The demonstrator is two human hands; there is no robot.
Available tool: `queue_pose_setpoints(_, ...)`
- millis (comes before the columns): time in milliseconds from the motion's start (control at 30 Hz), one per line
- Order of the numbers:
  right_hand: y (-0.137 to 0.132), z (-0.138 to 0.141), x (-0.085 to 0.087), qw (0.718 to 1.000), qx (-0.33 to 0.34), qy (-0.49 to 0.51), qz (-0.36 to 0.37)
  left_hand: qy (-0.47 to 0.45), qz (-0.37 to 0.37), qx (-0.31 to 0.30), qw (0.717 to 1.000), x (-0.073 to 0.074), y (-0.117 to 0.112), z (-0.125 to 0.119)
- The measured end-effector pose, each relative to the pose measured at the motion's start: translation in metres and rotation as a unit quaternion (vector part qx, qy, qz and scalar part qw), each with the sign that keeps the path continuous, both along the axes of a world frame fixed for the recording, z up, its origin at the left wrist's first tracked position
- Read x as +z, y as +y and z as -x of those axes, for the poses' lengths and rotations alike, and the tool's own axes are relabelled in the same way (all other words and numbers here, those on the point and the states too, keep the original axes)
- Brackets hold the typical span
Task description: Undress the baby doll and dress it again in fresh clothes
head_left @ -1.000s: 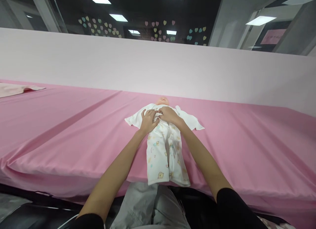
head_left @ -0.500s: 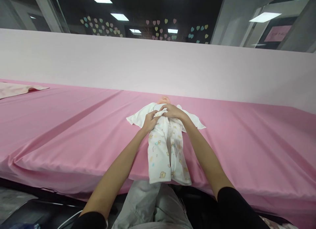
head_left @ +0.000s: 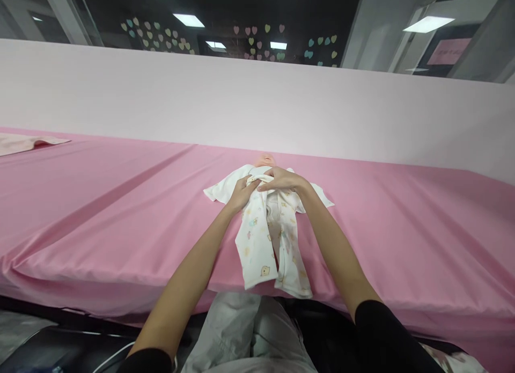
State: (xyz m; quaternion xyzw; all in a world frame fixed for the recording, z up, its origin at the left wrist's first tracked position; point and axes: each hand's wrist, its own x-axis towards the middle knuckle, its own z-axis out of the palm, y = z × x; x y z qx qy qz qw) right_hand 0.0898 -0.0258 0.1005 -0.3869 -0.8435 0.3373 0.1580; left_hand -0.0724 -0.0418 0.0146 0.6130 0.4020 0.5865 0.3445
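Observation:
A doll (head_left: 266, 160) lies on its back in a white top (head_left: 227, 186) whose sleeves spread out to both sides. White baby pants (head_left: 254, 244) with a small bear print stretch from its middle toward me, the leg ends near the table's front edge. My left hand (head_left: 242, 192) grips the bunched waistband at its left side, thumb on top. My right hand (head_left: 281, 180) is closed over the same waistband from the right, fingers bent against the cloth. The doll's lower body is hidden under the pants and hands.
Pink cloth (head_left: 132, 217) covers the table, with wrinkles at the left. A folded pale pink fabric (head_left: 28, 143) lies at the far left. Behind the table runs a white wall (head_left: 241, 104) below a dark window with heart stickers. My legs (head_left: 241, 335) are against the front edge.
The waistband is more gathered between my hands, and the left pant leg has swung and creased. My right fingers have shifted down and toward the left hand. The view has tilted slightly.

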Motion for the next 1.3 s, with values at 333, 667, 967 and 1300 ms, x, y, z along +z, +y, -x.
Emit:
queue_pose_setpoints(333, 0.004, 0.008, -0.010, 0.963, -0.073, 0.222, 0.134, -0.027, 0.133, -0.144, 0.980, 0.011, -0.012, 0.016)
queue_pose_setpoints(667, 0.004, 0.006, -0.010, 0.998, 0.036, 0.047, 0.011, -0.151, 0.154, -0.136, 0.967, 0.003, -0.005, 0.011)
queue_pose_setpoints(967, 0.005, 0.008, -0.010, 0.934, -0.066, 0.308, 0.167, -0.138, 0.099, -0.166, 0.971, 0.006, -0.008, 0.015)
queue_pose_setpoints(1300, 0.005, 0.013, -0.016, 0.980, 0.045, 0.172, 0.094, -0.275, 0.095, -0.106, 0.951, 0.006, -0.002, 0.013)
